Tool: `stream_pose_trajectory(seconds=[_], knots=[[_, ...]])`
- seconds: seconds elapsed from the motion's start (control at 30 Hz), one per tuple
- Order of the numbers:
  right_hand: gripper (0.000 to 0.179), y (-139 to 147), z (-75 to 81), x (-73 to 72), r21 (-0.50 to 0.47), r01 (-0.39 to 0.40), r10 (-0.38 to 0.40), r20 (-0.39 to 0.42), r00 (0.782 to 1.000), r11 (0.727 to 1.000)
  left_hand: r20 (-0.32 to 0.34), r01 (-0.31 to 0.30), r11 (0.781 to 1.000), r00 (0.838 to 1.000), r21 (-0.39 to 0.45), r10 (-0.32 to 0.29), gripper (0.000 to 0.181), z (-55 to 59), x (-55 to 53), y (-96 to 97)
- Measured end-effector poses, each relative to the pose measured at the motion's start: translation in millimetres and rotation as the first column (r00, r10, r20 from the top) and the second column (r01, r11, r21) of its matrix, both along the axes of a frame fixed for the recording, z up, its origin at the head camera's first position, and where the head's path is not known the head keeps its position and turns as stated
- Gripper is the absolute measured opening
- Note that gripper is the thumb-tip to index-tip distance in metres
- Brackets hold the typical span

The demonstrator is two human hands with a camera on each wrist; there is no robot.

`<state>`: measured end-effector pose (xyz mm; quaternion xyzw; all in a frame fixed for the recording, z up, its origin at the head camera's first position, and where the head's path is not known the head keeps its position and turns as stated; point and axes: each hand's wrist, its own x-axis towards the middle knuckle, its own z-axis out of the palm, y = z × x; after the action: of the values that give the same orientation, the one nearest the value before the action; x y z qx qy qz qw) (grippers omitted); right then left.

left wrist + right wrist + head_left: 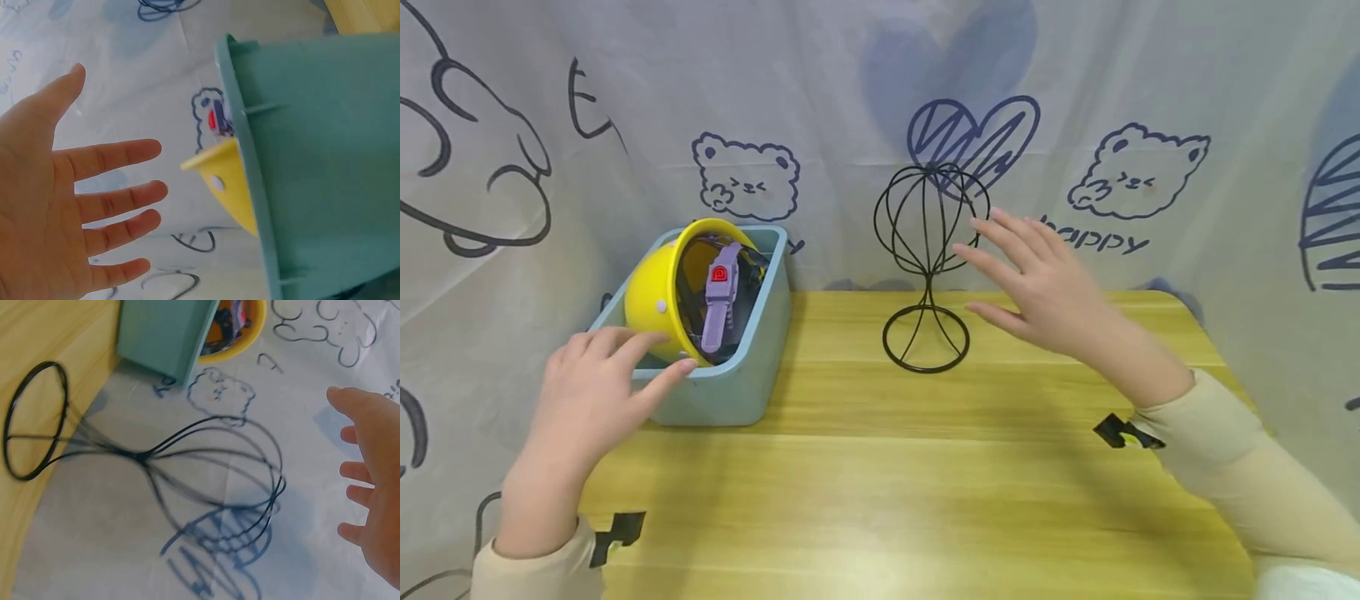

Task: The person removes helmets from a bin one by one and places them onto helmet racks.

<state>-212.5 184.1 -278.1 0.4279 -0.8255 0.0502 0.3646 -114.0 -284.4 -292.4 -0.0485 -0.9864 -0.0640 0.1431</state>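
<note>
A yellow hard hat (pixel 651 292) lies on its side in a blue-green bin (pixel 760 350) on the left of the table. Inside the hat's opening rests a purple strap with a red buckle (pixel 721 292). My left hand (pixel 591 383) hovers at the bin's near left corner, its fingers spread and holding nothing; the left wrist view shows its open palm (pixel 44 206) beside the bin wall. At the middle back stands a black wire stand (pixel 928 275) with a round cage top and ring base. Just right of its cage my right hand (pixel 1045 287) is raised, fingers extended, nothing in it.
The wooden table (pixel 880 500) carries the bin and the stand. Behind and at both sides hangs a pale curtain (pixel 842 108) printed with bears and hearts, close to the table's back edge. Black tags sit at both sleeve cuffs (pixel 1202 425).
</note>
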Motion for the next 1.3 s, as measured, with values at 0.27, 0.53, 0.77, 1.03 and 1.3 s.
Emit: stream_pose_trajectory(seconds=[0.27,0.53,0.77,1.03,1.3], knots=[[0.057,-40.6,11.0,-24.2,0.023,-0.099,0.099,-0.007,0.995,0.995,0.015,-0.051,0.999,0.999,-0.017,0.051,0.066,-13.4,-12.4,-15.4],[0.060,-78.9,19.6,-44.1,0.097,-0.162,0.157,0.053,0.986,0.982,0.103,-0.076,0.996,0.991,-0.051,0.081,0.072,-24.2,-24.7,-29.8],[0.061,-111.4,29.6,-60.7,0.197,-0.168,0.158,0.067,0.985,0.966,0.157,-0.081,0.996,0.984,-0.045,0.088,0.073,-29.9,-31.4,-37.2],[0.062,-150.4,36.1,-70.0,0.340,-0.134,0.093,0.135,0.986,0.931,0.181,-0.066,0.998,0.981,-0.023,0.069,0.071,-37.5,-39.0,-37.4],[0.063,-192.5,36.0,-79.9,0.393,-0.136,0.083,0.149,0.985,0.909,0.193,-0.043,0.999,0.980,-0.020,0.046,0.067,-39.5,-45.9,-38.6]])
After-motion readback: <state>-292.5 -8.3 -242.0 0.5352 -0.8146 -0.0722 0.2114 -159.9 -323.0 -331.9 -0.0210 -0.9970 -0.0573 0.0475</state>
